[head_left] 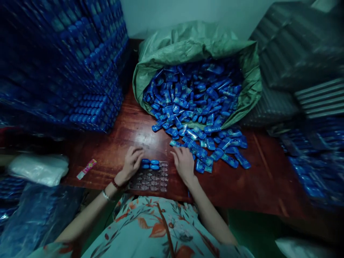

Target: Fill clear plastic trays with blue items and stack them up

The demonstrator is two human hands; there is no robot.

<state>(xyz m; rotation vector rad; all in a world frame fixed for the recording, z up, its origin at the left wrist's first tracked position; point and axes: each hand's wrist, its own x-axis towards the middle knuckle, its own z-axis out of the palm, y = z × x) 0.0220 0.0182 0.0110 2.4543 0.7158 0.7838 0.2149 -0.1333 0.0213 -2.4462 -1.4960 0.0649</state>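
Filling clear moulded plastic tray (pixel 150 176) on bench (pixel 129 132); few small blue oblong pieces (pixel 151 164) seated at its far-left corner. Left hand (pixel 132 162) fingers curled beside them, right hand (pixel 184 163) flat on the loose pile right of tray (grip hidden, cannot tell). Next likely needs another piece aligned.

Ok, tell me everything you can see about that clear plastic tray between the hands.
The clear tray looks like thin moulded plastic, with rows of small oval pockets. It lies flat at the near edge of the reddish wooden table, just in front of the person. Most pockets look empty; a few blue pieces fill the far left corner. The left hand rests at its far left corner by those pieces. The right hand lies beside its far right corner; whether it touches the tray is unclear.
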